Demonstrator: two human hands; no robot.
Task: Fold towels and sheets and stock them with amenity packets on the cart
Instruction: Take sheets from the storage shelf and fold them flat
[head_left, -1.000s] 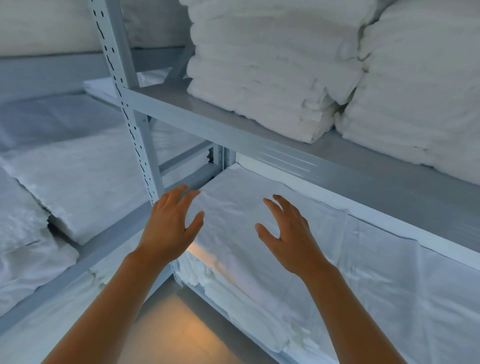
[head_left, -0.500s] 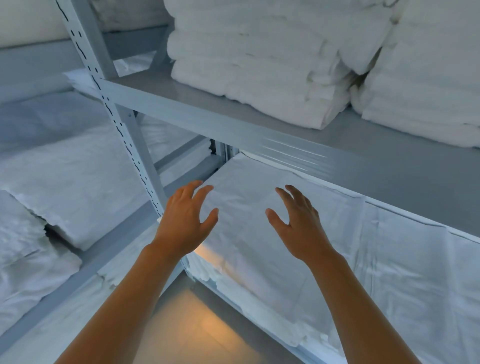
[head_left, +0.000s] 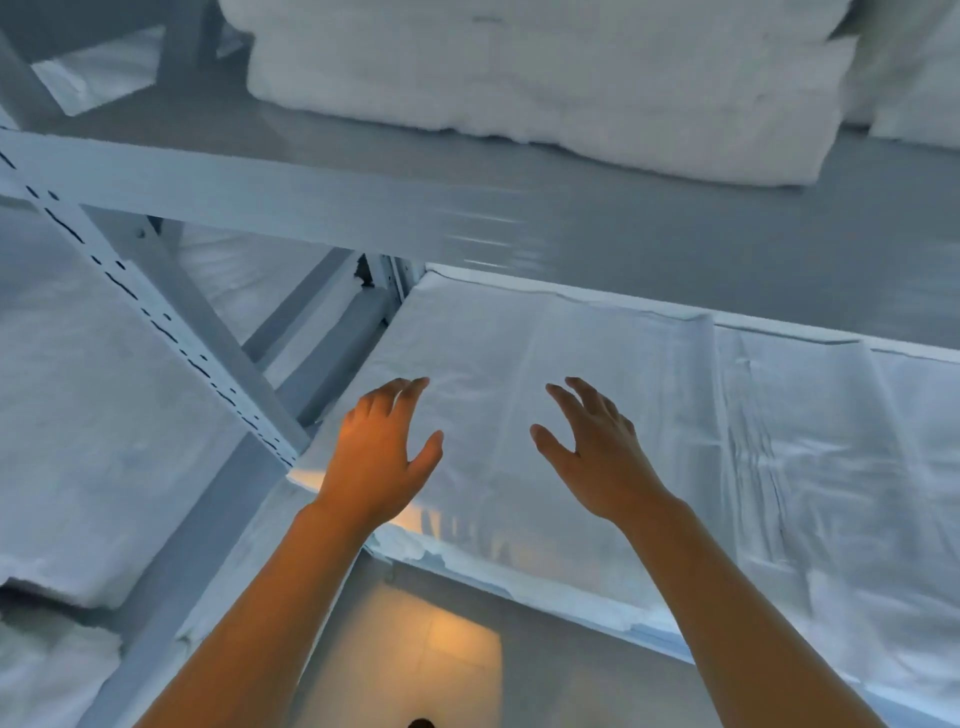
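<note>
A stack of folded white sheets (head_left: 519, 364) lies on the lower level of a grey metal rack, under the upper shelf (head_left: 571, 234). My left hand (head_left: 376, 457) hovers over the stack's near left corner, fingers spread and slightly bent, holding nothing. My right hand (head_left: 597, 457) hovers over the stack's middle, a hand's width to the right, palm down, fingers spread and empty. A second pile of folded sheets (head_left: 841, 457) lies beside the first on the right. Thick folded white towels (head_left: 545, 88) rest on the upper shelf.
A perforated grey upright post (head_left: 171, 332) stands just left of my left hand. More folded white linen (head_left: 93, 415) fills the neighbouring rack on the left. A tiled floor (head_left: 431, 649) shows between my forearms, below the shelf edge.
Both hands have reached further in over the sheet stack and the view has come closer and dipped under the upper shelf. The hands stay empty and spread.
</note>
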